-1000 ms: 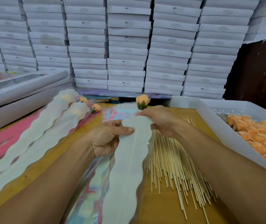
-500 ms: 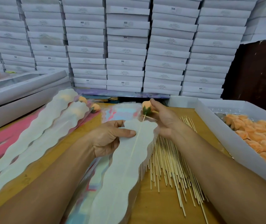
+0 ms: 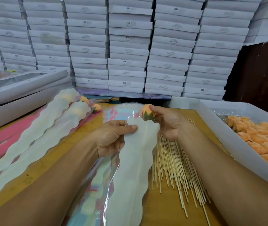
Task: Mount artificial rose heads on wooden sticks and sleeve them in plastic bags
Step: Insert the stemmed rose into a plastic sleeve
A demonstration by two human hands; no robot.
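Both hands are working mid-table, near each other but not touching. L hand is pinching the top edge of a white wavy-edged plastic bag, thumb lying across the front. R hand is gripping an orange rose head w/ green base right at the bag's mouth; its wooden stick is showing faintly as a thin line running down inside the bag.

Behind everything, stacked white boxes are filling the back wall. At left, a long grey box is sitting on the wooden table. At right, a white tray is holding loose orange rose heads. Two sleeved roses are lying diagonally left of the hands, on pink sheets. A pile of bare sticks is lying just right of the held bag, partly under the R wrist. Under the bag, a stack of clear printed sleeves is lying flat. Two more orange rose heads are lying just beyond the sleeved pair's tops.
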